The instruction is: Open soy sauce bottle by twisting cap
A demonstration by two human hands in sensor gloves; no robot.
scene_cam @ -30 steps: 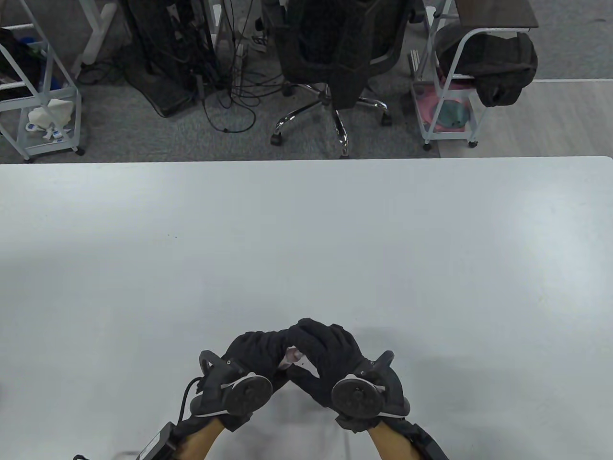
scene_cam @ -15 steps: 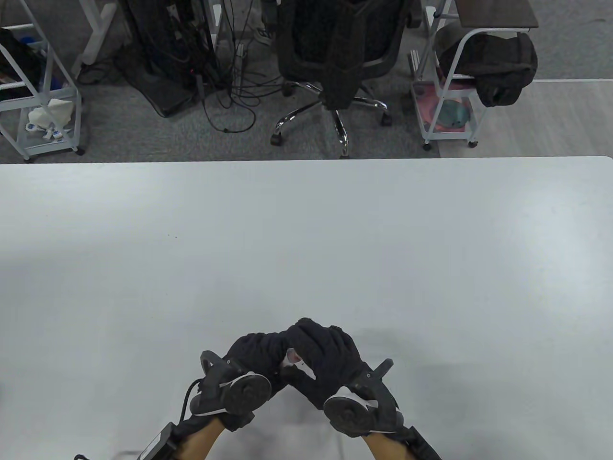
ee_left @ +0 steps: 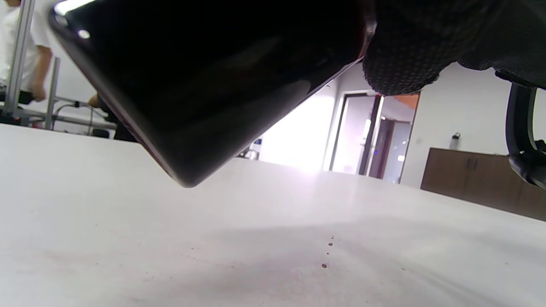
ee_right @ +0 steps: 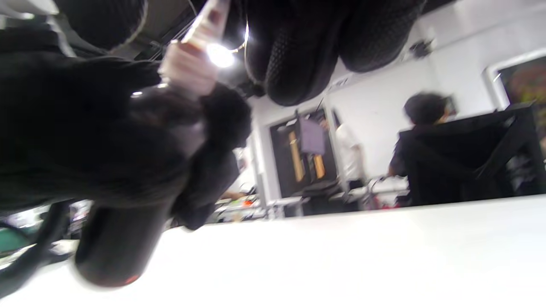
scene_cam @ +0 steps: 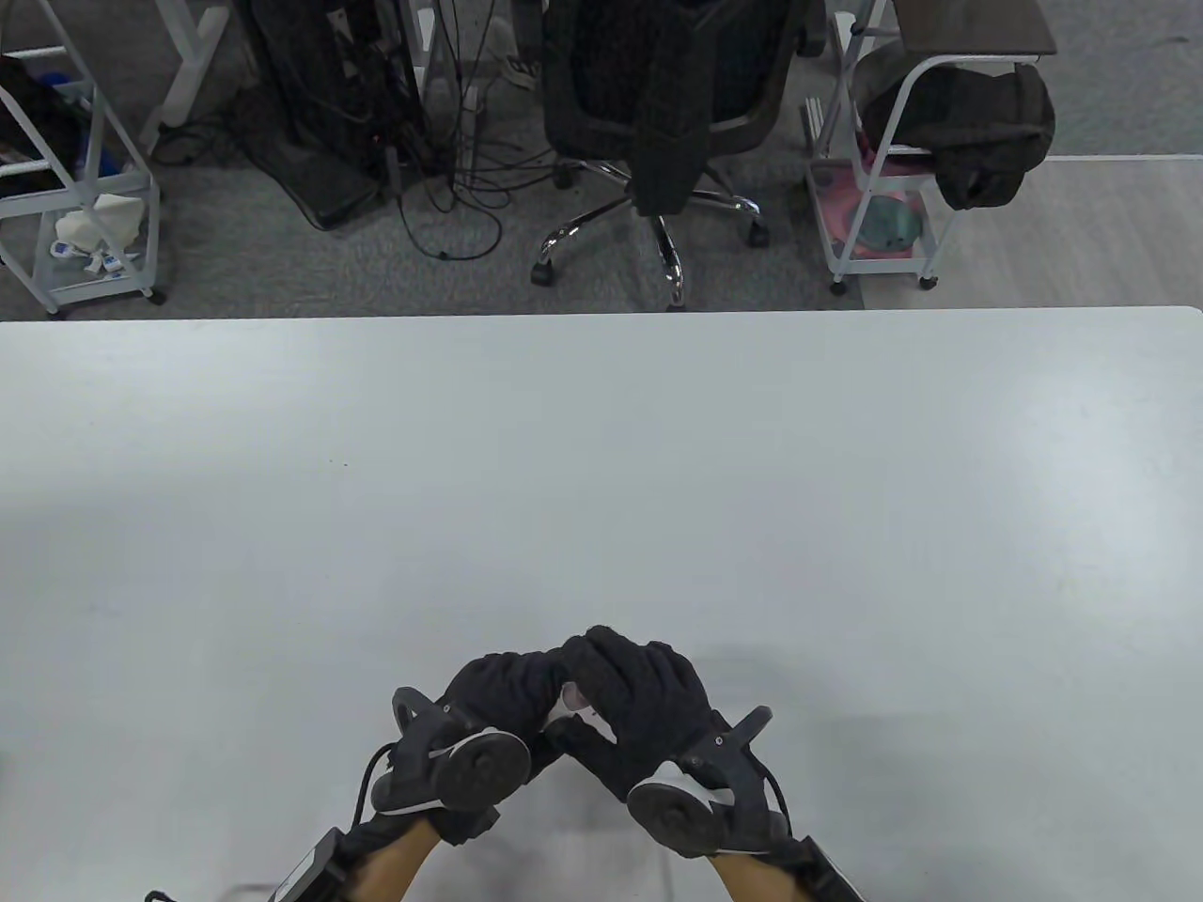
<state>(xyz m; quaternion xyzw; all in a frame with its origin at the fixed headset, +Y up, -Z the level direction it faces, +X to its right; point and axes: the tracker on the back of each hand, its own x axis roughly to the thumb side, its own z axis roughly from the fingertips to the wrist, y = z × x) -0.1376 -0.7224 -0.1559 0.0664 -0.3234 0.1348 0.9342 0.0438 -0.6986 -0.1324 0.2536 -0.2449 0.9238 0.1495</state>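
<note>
Low in the table view's centre, the left hand [scene_cam: 498,691] meets the right hand [scene_cam: 639,700]. The bottle [ee_left: 204,85] hangs tilted above the table [scene_cam: 601,470] (base lifted clear of it).

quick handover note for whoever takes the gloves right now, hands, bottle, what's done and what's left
Left hand: grips the dark, glossy soy sauce bottle around its body, tilted, its base lifted off the white table.
Right hand: fingers close over the pale cap at the bottle's top.
Done: bottle picked up, both hands placed for twisting.
Left: cap is on the neck; whether it has loosened cannot be told. Twist it off, keeping the bottle steady. A few small dark specks lie on the table below.
</note>
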